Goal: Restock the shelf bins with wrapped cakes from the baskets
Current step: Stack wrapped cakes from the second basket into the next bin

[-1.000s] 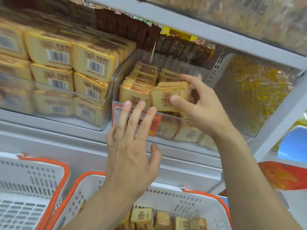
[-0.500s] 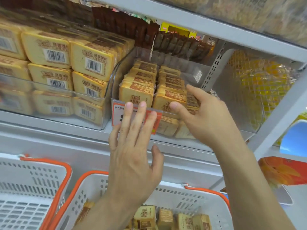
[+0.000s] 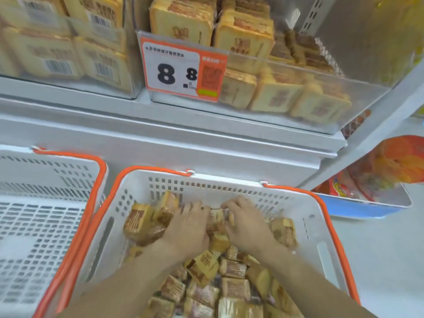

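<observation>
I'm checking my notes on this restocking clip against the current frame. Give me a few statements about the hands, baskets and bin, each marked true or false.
1. Both hands are down in the basket of cakes. True: the left hand and right hand are among the wrapped cakes in the right basket.
2. The left basket is full of cakes. False: none show in it.
3. The price tag hangs on the front of the clear bin. True.
4. The price tag has a blue border. False: it is orange.
5. The right hand is up at the shelf. False: it is in the basket.
</observation>
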`<state>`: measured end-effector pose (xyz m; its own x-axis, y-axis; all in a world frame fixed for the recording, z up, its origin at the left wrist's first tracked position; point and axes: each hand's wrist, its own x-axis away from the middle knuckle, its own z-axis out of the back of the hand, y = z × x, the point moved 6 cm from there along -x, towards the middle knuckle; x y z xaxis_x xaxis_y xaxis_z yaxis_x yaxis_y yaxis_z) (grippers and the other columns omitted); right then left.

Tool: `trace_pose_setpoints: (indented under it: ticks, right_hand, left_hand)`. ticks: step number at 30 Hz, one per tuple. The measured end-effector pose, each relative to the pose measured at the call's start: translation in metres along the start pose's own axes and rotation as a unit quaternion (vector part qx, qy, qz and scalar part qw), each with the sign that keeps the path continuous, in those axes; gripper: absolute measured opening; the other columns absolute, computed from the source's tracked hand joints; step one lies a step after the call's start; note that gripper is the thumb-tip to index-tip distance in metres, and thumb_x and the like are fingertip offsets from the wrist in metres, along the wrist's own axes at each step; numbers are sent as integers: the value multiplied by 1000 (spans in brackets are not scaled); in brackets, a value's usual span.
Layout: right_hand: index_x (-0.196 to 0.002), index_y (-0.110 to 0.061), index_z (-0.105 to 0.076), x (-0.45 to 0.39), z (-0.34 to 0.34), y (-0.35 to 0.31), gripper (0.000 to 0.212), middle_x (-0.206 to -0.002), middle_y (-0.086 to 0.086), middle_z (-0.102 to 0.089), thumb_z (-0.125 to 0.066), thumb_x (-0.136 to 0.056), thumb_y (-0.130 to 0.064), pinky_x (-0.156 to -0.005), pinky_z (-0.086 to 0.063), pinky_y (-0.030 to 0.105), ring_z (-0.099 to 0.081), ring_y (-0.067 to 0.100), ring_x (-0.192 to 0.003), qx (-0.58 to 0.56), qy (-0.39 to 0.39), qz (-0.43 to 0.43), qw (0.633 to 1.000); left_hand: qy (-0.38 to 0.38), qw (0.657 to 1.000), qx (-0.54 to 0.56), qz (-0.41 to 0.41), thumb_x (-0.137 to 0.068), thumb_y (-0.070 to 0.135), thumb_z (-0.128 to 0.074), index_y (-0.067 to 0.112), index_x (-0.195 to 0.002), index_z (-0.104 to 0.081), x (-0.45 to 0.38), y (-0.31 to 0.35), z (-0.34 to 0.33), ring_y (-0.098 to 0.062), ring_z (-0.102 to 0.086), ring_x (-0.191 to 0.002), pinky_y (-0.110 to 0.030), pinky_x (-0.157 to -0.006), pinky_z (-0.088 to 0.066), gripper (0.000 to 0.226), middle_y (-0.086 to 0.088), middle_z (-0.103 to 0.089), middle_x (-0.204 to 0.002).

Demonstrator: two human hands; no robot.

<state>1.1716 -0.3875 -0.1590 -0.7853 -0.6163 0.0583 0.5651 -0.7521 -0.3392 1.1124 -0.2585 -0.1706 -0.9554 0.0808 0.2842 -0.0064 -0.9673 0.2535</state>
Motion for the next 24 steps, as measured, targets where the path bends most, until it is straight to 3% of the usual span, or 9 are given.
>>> trace_pose_setpoints:
  ticks: [4,6,11,15,17,20,24]
  right_hand:
    - [-140,-25,-49,13,-40,34,50,-134,3,-45,-54,-91,-35,-102,-46,39,-44,26,-126,22,-120,-53,991]
    - [-141,-25,-48,21,-51,41,55,-138,4,-38,-57,-87,-33,-106,-44,39,-35,26,-132,7,-145,-51,988]
    - [-144,-24,-44,24,-56,57,68,-132,0,-36,-70,-81,-21,-112,-41,35,-36,19,-127,-17,-78,-99,992]
    - [-141,-18,-51,24,-58,73,65,-132,2,-47,-76,-81,-20,-113,-40,31,-44,21,-128,-27,-104,-168,980]
    - [-134,-17,-57,23,-57,75,57,-128,2,-54,-75,-80,-18,-109,-38,29,-46,21,-125,-19,-99,-160,982]
    - [-128,-16,-62,26,-55,75,53,-122,0,-58,-77,-77,-22,-102,-41,28,-50,20,-119,-27,-80,-156,984]
    - [-117,-20,-70,34,-47,78,46,-105,-7,-59,-80,-72,-24,-80,-44,16,-55,6,-90,-103,-32,-176,979]
  left_hand:
    - [-110,993,26,20,-101,32,-49,17,-156,-19,3,-12,-45,-32,-20,-150,-49,-116,-31,65,-11,-16,-164]
    - [-92,994,52,28,-100,31,-51,17,-155,-20,1,-13,-49,-31,-21,-150,-48,-115,-32,64,-8,-16,-164]
    - [-28,995,99,15,-101,31,-49,15,-158,-18,-9,-12,-55,-18,-6,-156,-44,-123,-19,67,1,-13,-168]
    - [17,995,100,19,-92,27,-60,20,-135,-36,-15,-6,-54,-19,-40,-136,-41,-117,-30,50,2,-46,-140]
    - [40,997,62,12,-91,29,-62,20,-134,-37,-16,-1,-55,-19,-42,-129,-39,-116,-31,51,2,-44,-132]
    - [66,997,35,24,-92,33,-65,17,-147,-31,-16,2,-59,-20,-38,-133,-40,-120,-27,66,0,-41,-136]
    - [74,996,41,36,-95,35,-64,16,-150,-32,-13,2,-61,-21,-37,-135,-39,-121,-25,67,-1,-41,-137]
